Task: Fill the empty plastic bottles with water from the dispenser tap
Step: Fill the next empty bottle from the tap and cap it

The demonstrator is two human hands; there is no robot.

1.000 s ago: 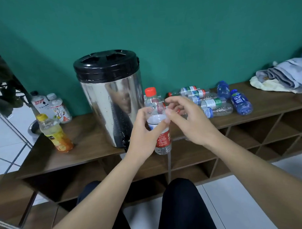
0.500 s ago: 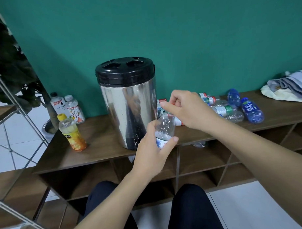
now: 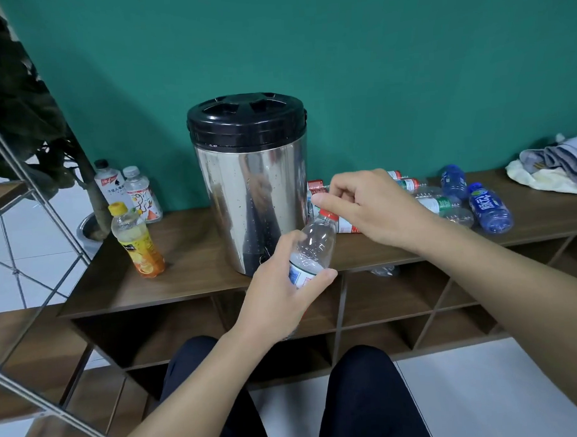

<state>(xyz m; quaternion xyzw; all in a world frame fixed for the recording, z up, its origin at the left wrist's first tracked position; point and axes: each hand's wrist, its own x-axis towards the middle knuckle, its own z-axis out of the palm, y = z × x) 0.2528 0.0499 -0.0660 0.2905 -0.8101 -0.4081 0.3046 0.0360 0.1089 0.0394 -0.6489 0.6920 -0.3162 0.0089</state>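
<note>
Clear plastic bottle tilted, neck pointing up and right, left hand wrapped round its body, right hand pinching the red cap, steel dispenser just behind

Steel dispenser sits mid worktop close to the front edge and blocks the centre. Left of it: bare strip of worktop up to the orange juice bottle, two more bottles in the back-left corner. Right of it: pile of lying bottles fills the back; front edge there is bare. Folded cloths take the far right end. Metal rack struts close off the left end.
</note>
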